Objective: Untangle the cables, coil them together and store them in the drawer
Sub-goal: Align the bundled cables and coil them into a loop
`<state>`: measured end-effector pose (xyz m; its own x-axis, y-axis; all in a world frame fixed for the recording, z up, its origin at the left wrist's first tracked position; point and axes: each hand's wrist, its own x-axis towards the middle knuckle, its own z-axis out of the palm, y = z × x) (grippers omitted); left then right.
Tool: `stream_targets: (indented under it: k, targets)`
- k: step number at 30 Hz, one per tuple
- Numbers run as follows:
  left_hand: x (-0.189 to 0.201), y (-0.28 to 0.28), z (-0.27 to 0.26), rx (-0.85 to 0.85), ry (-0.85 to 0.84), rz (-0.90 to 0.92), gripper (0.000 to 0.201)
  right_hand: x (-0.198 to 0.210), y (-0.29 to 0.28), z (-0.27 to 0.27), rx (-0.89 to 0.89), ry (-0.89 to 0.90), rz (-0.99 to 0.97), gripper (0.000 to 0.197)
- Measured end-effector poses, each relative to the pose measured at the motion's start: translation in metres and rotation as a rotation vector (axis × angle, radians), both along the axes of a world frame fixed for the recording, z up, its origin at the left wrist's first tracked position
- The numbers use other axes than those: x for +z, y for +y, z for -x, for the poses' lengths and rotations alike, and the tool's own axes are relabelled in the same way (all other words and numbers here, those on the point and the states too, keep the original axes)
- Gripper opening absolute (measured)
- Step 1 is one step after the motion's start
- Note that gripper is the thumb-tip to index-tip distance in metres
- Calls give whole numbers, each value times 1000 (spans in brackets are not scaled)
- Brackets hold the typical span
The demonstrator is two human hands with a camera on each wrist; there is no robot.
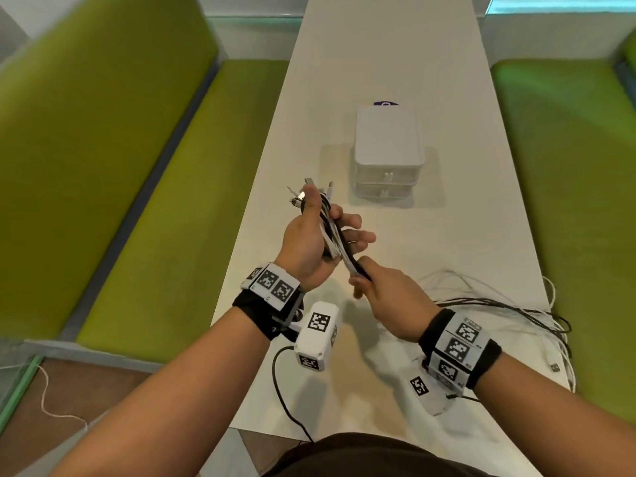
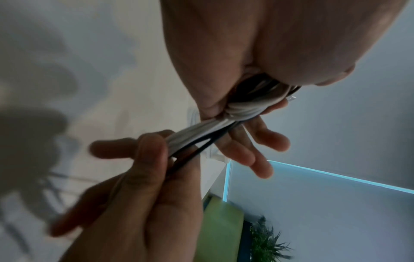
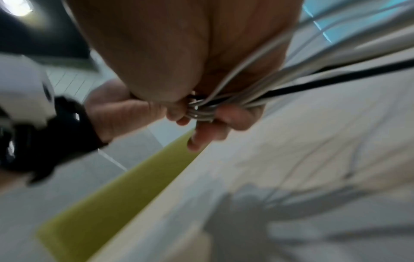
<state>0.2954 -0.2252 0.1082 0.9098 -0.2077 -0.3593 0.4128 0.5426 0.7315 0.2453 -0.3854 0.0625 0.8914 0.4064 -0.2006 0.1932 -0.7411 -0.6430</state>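
A bundle of white and black cables [image 1: 339, 243] is held above the white table [image 1: 378, 56]. My left hand [image 1: 306, 239] pins the bundle under its thumb, and several connector ends [image 1: 309, 189] stick out past the thumb. My right hand [image 1: 382, 292] grips the same cables just below. Their slack [image 1: 488, 302] trails loose over the table's right side. In the left wrist view the left hand [image 2: 224, 53] pinches the cables [image 2: 197, 135] while the right hand [image 2: 147, 177] pulls them taut. The right wrist view shows the right hand [image 3: 168, 53] wrapped round the cables [image 3: 201, 110]. The white drawer unit [image 1: 387, 142] stands farther back with its drawers closed.
Green benches run along the left [image 1: 165, 201] and right [image 1: 568, 173] of the narrow table. A small purple object [image 1: 385, 104] lies behind the drawer unit. A loose USB plug [image 1: 554, 367] rests near the right table edge.
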Motion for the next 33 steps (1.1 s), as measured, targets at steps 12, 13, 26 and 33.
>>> stream_targets:
  k: [12,13,26,33]
  targets:
    - [-32,16,-22,-113,-189,-855,62,31,3,10,237,57,364,37]
    - [-38,18,-22,-163,-220,-982,63,39,3,9,277,46,377,34]
    - [-31,-9,22,-519,246,-112,81,42,-28,-44,-10,-101,-146,30]
    - [-27,-8,22,-593,270,-295,23,45,-25,-48,-137,-145,-325,19]
